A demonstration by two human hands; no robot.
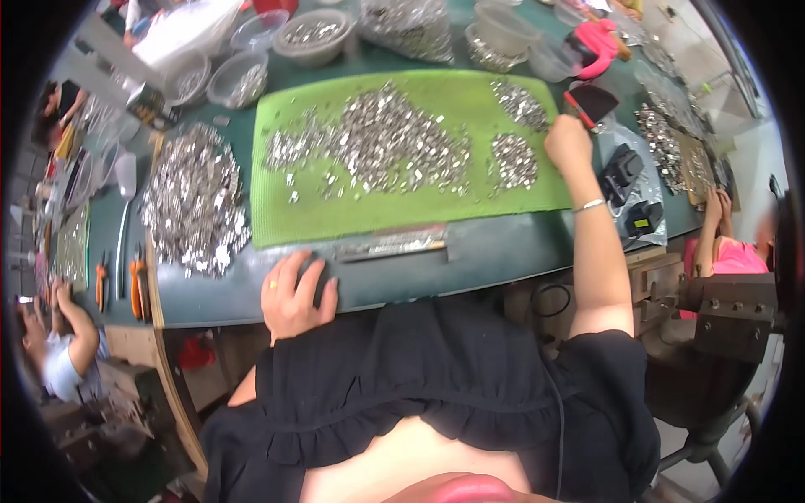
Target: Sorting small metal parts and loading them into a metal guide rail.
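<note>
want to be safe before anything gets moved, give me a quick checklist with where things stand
1. Left hand free: ok, resting at the table's near edge, nothing visible in it.
2. Right hand gripping the red-edged black scoop: cannot tell, the fingers are hidden.
3. Central metal-piece pile gathered tightly: not ok, loose pieces lie around it on the green mat.
4. Orange-handled tools away from both hands: ok, lying farther left.

Left hand (295, 303): near left, back uppermost, fingers slightly bent, thumb set apart. Right forearm (599, 260): bare, extended toward far right. Right wrist (584, 189): roughly straight. Right hand (570, 147): fingers curled, fingertips hidden from view.
</note>
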